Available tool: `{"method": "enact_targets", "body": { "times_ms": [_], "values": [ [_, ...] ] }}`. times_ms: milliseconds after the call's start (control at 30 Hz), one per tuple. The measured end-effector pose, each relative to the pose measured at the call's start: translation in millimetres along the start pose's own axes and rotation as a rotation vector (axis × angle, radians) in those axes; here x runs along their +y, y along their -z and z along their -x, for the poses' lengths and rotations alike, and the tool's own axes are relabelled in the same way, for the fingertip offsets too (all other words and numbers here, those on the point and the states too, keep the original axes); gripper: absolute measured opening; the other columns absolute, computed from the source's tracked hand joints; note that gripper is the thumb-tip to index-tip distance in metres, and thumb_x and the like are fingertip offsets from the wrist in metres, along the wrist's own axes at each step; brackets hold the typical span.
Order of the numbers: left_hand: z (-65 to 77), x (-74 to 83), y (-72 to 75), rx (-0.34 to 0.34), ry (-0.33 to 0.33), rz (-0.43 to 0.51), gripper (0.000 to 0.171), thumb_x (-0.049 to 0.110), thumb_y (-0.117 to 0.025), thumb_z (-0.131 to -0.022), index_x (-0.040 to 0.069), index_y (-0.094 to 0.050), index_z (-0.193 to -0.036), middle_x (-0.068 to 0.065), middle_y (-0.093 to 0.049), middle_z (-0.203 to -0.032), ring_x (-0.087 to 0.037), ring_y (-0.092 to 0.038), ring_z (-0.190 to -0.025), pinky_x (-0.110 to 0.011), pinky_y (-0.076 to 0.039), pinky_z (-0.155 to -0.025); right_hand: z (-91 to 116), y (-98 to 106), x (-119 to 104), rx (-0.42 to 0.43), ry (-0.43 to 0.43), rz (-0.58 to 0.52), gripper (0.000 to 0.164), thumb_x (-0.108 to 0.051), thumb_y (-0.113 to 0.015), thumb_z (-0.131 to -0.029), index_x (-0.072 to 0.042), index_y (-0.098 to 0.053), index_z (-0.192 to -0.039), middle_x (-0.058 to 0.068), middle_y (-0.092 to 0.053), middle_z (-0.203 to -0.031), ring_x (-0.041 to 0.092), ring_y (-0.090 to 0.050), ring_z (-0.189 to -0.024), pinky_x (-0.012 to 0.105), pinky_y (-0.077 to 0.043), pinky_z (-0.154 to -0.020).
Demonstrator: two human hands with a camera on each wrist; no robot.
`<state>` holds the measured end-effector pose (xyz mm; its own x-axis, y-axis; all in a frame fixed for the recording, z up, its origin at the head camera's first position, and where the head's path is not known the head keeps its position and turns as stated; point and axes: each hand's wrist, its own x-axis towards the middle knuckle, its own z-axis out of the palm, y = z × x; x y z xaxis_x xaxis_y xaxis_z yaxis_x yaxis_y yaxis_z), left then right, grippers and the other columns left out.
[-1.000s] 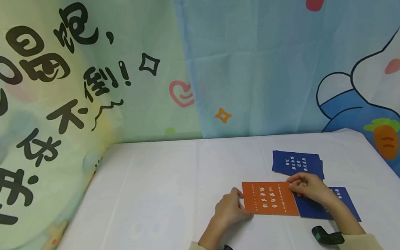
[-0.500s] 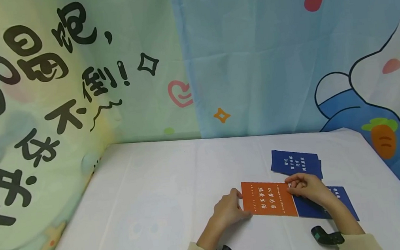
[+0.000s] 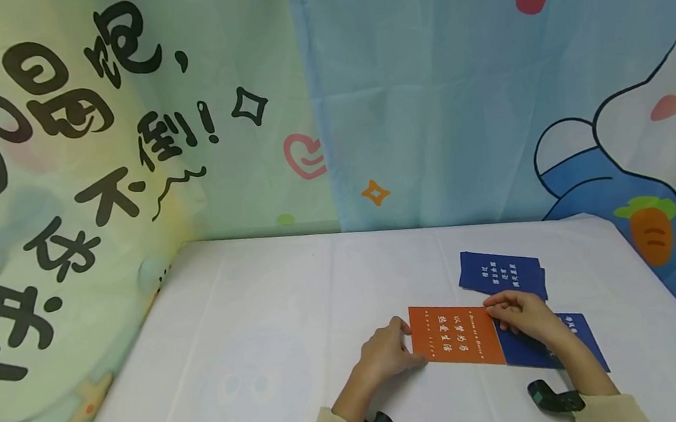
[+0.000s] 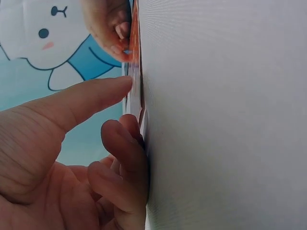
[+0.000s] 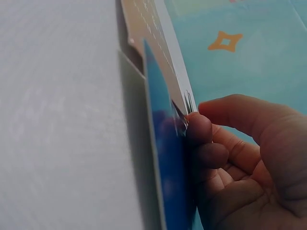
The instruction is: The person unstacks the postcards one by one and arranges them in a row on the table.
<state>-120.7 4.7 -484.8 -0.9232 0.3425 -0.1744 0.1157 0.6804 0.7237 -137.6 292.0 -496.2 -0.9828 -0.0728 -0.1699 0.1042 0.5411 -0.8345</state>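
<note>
— Backdrop cloth [image 3: 71,194] with black lettering hangs at far left, and the white table [image 3: 251,326] starts under it. What comes next as you move right?

— Left hand [image 3: 387,354], resting on the table at the left short edge of the orange card [image 3: 455,343]. Its fingers are curled, fingertips on the card's edge and thumb at the far corner. From the left wrist view, the thumb [image 4: 81,103] stretches toward the card's edge and the curled fingers press against the table beside it, so it grips the card by that edge.

— And the card itself?

— It lies flat near the table's front edge, between both hands, white print on it. Its right end overlaps a blue card [image 3: 546,347] lying on the table.

— Then the right hand?

— Right hand [image 3: 522,319] sits at the orange card's far right corner, fingers curled. In the right wrist view its fingertips [image 5: 199,129] pinch the edge of the stacked cards, thumb above.

— Anything farther right?

— Behind the right hand lies a small stack of blue cards [image 3: 502,276], apart from it. A blue curtain [image 3: 454,93] with a cartoon rabbit hangs behind.
</note>
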Motion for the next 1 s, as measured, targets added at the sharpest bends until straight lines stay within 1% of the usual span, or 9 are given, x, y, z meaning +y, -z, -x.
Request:
{"method": "enact_targets", "body": {
  "times_ms": [133, 333, 467, 633, 800, 867, 1000],
  "values": [
    [0.1, 0.7, 0.0, 0.005, -0.007, 0.003, 0.041, 0.025, -0.082, -0.077, 0.006, -0.057, -0.104, 0.005, -0.050, -0.062, -0.008, -0.044, -0.053, -0.024, -0.033, -0.048, 1, 0, 2, 0.007, -0.011, -0.003, 0.039, -0.023, -0.061, -0.097, 0.009, -0.060, -0.119, 0.005, -0.059, -0.072, 0.015, -0.053, -0.060, 0.025, -0.043, -0.054],
    [-0.4, 1.3, 0.5, 0.011, 0.007, 0.030, 0.039, 0.029, -0.080, -0.079, 0.006, -0.059, -0.103, 0.003, -0.050, -0.064, -0.009, -0.043, -0.055, -0.024, -0.033, -0.049, 1, 0, 5, 0.005, -0.025, -0.016, 0.040, -0.025, -0.061, -0.097, 0.008, -0.059, -0.120, 0.006, -0.059, -0.073, 0.015, -0.053, -0.061, 0.025, -0.044, -0.055],
    [-2.9, 0.4, 0.3, 0.054, 0.003, 0.066, 0.033, 0.027, -0.077, -0.082, 0.007, -0.061, -0.103, 0.005, -0.050, -0.063, -0.007, -0.042, -0.054, -0.023, -0.033, -0.047, 1, 0, 6, 0.005, -0.021, -0.012, 0.043, -0.028, -0.060, -0.098, 0.007, -0.059, -0.122, 0.006, -0.059, -0.073, 0.015, -0.053, -0.061, 0.025, -0.043, -0.055],
    [-5.9, 0.4, 1.2, 0.135, -0.054, 0.112, 0.027, 0.024, -0.074, -0.083, 0.008, -0.062, -0.102, 0.010, -0.052, -0.063, -0.003, -0.043, -0.053, -0.021, -0.034, -0.048, 1, 0, 6, 0.021, -0.026, -0.004, 0.046, -0.032, -0.060, -0.097, 0.006, -0.059, -0.124, 0.006, -0.060, -0.073, 0.016, -0.053, -0.061, 0.024, -0.043, -0.056],
    [-9.1, 3.6, 0.8, 0.168, -0.094, 0.156, 0.024, 0.023, -0.072, -0.085, 0.009, -0.063, -0.103, 0.013, -0.053, -0.066, -0.001, -0.043, -0.054, -0.021, -0.035, -0.048, 3, 6, 7, 0.050, -0.010, -0.046, 0.045, -0.032, -0.057, -0.099, 0.005, -0.057, -0.125, 0.008, -0.059, -0.071, 0.016, -0.052, -0.058, 0.025, -0.042, -0.053],
    [-10.7, 6.5, 1.2, 0.179, -0.107, 0.168, 0.024, 0.022, -0.071, -0.086, 0.009, -0.063, -0.104, 0.013, -0.053, -0.066, 0.000, -0.044, -0.053, -0.020, -0.035, -0.047, 3, 9, 6, 0.062, 0.012, -0.061, 0.044, -0.031, -0.056, -0.100, 0.004, -0.058, -0.125, 0.009, -0.059, -0.070, 0.017, -0.051, -0.056, 0.025, -0.042, -0.052],
    [-15.1, 13.6, 2.9, 0.193, -0.134, 0.171, 0.025, 0.020, -0.071, -0.087, 0.008, -0.063, -0.107, 0.012, -0.051, -0.067, 0.001, -0.044, -0.053, -0.018, -0.034, -0.045, 3, 13, 4, 0.079, 0.039, -0.062, 0.043, -0.032, -0.056, -0.100, 0.004, -0.058, -0.123, 0.009, -0.059, -0.070, 0.019, -0.051, -0.056, 0.026, -0.043, -0.052]
  ]
}}
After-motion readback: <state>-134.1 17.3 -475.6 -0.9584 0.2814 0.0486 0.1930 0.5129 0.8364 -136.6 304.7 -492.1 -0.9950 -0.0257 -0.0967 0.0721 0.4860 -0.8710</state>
